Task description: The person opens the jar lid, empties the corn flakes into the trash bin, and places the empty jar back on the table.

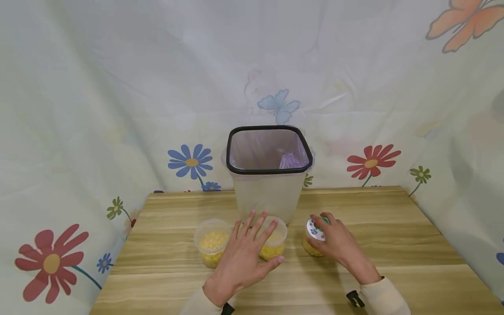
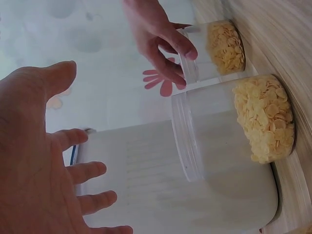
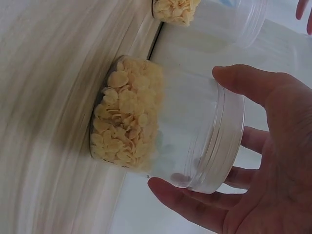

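Note:
My right hand (image 1: 340, 243) grips a lidded clear plastic jar (image 3: 131, 117) by its top, thumb on one side and fingers round the other. The jar stands on the table, part filled with yellow flakes like cornflakes; its lid (image 1: 316, 229) has a printed label. My left hand (image 1: 246, 253) is spread, fingers straight, over a middle jar (image 2: 263, 119) of the same flakes. In the left wrist view the hand is apart from that jar, which looks uncovered. Left of it stands a third uncovered jar (image 1: 213, 245), also part filled with flakes.
Behind the jars is a trash bin (image 1: 265, 192) with a black rim and a thin liner, some purple plastic inside. The wood-grain table (image 1: 165, 245) meets a curtain (image 1: 118, 109) printed with flowers and butterflies at its back.

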The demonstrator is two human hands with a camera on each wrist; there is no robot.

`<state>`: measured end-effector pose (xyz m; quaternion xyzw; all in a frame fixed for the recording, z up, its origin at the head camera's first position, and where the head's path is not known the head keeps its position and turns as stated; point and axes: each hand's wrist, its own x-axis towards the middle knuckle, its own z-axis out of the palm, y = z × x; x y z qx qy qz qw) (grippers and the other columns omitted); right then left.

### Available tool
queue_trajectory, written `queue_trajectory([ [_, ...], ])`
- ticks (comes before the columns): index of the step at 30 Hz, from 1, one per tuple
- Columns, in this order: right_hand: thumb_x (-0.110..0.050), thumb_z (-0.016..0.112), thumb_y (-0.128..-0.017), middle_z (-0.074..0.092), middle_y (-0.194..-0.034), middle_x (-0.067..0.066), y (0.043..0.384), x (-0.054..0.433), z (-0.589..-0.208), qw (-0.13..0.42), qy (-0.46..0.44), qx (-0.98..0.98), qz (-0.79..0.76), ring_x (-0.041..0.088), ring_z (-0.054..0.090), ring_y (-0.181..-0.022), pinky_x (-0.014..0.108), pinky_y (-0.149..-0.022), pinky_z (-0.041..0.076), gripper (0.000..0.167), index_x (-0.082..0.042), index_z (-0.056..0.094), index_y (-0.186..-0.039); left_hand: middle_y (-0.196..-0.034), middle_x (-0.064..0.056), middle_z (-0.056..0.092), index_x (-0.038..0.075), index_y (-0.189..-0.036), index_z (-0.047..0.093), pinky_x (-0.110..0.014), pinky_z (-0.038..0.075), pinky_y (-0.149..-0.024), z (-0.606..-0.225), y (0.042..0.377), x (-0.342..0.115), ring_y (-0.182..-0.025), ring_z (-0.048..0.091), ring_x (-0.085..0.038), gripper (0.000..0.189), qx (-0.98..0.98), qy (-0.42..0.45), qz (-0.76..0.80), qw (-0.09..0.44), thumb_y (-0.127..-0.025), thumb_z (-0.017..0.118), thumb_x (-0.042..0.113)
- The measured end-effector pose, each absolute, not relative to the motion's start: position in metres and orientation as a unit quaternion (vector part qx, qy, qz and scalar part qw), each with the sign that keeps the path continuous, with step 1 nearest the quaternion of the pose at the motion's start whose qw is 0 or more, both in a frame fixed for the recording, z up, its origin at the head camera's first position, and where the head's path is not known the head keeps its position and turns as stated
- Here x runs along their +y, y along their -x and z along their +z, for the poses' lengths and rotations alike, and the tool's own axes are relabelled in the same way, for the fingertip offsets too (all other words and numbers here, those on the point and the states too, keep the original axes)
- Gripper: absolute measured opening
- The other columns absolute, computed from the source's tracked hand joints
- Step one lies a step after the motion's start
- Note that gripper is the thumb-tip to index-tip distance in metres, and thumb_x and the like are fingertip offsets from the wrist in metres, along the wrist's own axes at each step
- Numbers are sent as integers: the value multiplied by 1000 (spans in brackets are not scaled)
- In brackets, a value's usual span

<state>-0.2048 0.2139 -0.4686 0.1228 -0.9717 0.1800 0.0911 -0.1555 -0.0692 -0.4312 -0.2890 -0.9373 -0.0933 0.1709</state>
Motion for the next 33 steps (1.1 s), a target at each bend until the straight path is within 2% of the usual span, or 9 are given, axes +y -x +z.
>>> queue_trajectory([
  [5, -38, 79, -78, 53, -133, 23, 205, 215, -468, 95, -125, -970, 187, 41, 60, -102, 48, -67, 53, 63, -13, 60, -133, -164, -2, 25, 33, -155, 27, -61, 34, -112, -431, 156, -69, -150, 25, -32, 75, -937, 289, -90, 174, -92, 33, 74],
  [9, -38, 80, -78, 52, -133, 23, 204, 215, -466, 111, -129, -967, 188, 42, 60, -103, 51, -70, 54, 64, -13, 60, -133, -163, -2, 27, 32, -154, 30, -61, 35, -111, -431, 157, -69, -149, 26, -33, 75, -935, 288, -94, 183, -92, 35, 73],
  [14, -37, 82, -76, 54, -132, 22, 201, 213, -458, 150, -141, -958, 199, 43, 60, -103, 53, -73, 54, 64, -14, 61, -132, -163, 0, 25, 32, -154, 31, -61, 35, -111, -430, 157, -69, -150, 26, -33, 75, -935, 283, -103, 186, -91, 38, 73],
  [22, -36, 83, -74, 55, -130, 20, 187, 207, -442, 216, -163, -938, 217, 40, 61, -103, 50, -71, 55, 64, -13, 62, -130, -161, -4, 31, 30, -154, 31, -60, 36, -110, -428, 155, -70, -148, 28, -36, 79, -933, 278, -110, 201, -90, 39, 75],
  [28, -33, 86, -69, 56, -125, 19, 176, 200, -430, 285, -162, -914, 237, 37, 61, -99, 44, -66, 53, 66, -12, 63, -127, -162, -3, 28, 27, -156, 27, -59, 37, -110, -427, 155, -69, -148, 30, -33, 85, -927, 279, -124, 218, -87, 47, 73],
  [33, -32, 87, -68, 57, -124, 18, 169, 194, -419, 314, -149, -905, 247, 35, 61, -97, 43, -66, 53, 66, -12, 64, -126, -162, -3, 29, 23, -156, 25, -55, 36, -113, -425, 154, -68, -149, 29, -31, 91, -920, 279, -143, 234, -85, 54, 72],
])
